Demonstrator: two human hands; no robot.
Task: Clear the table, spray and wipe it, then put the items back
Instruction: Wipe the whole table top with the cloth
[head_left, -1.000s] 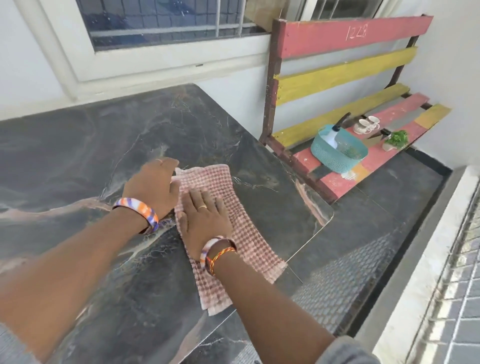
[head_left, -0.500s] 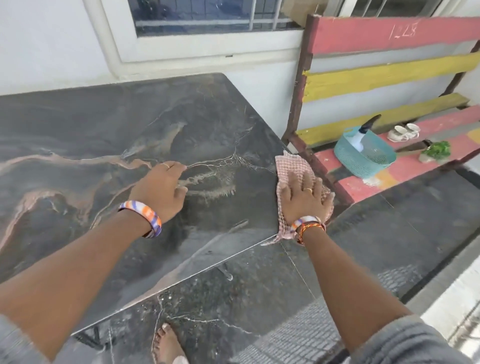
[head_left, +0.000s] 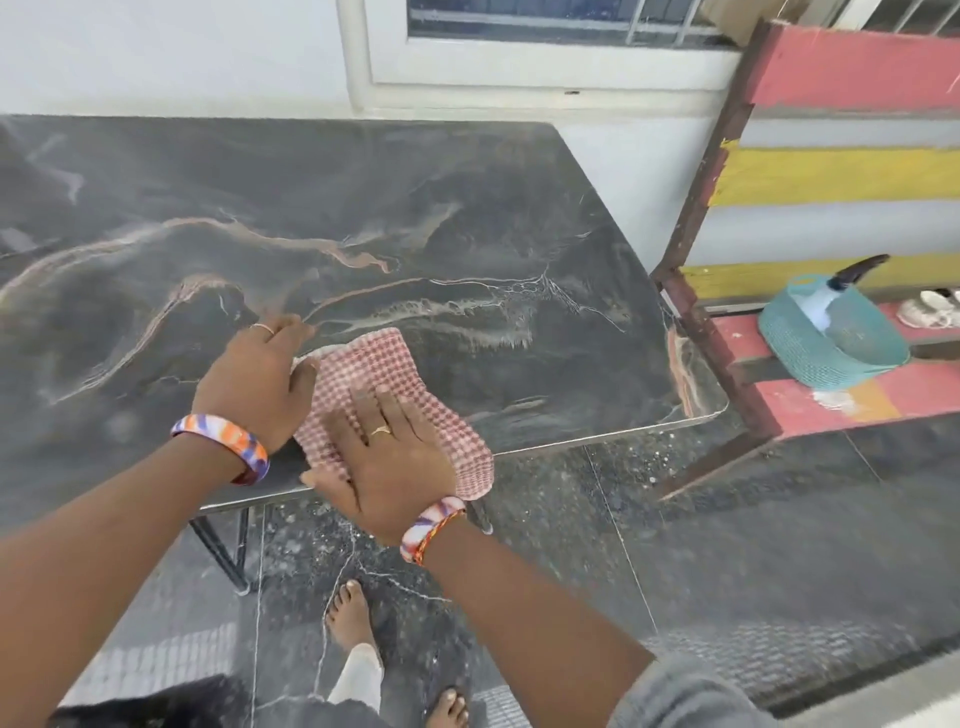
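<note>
A dark marble-patterned table (head_left: 467, 218) fills the upper left of the head view, bare except for a red-and-white checked cloth (head_left: 395, 374) near its front edge. My right hand (head_left: 389, 457) lies flat on the cloth with fingers spread, pressing it down; one corner of the cloth hangs over the table's edge. My left hand (head_left: 254, 384) rests on the tabletop, its fingers touching the cloth's left edge. A teal basket (head_left: 831, 348) holding a spray bottle (head_left: 826, 301) with a dark nozzle sits on the bench at the right.
A red and yellow slatted bench (head_left: 831, 176) stands right of the table, close to its corner. White cups (head_left: 930, 309) lie on the bench seat behind the basket. A white wall and window run behind the table. My bare feet (head_left: 353, 618) stand on the dark floor below.
My right hand has slid the cloth from the table's right edge back leftward toward my left hand. The left hand has stayed on the tabletop.
</note>
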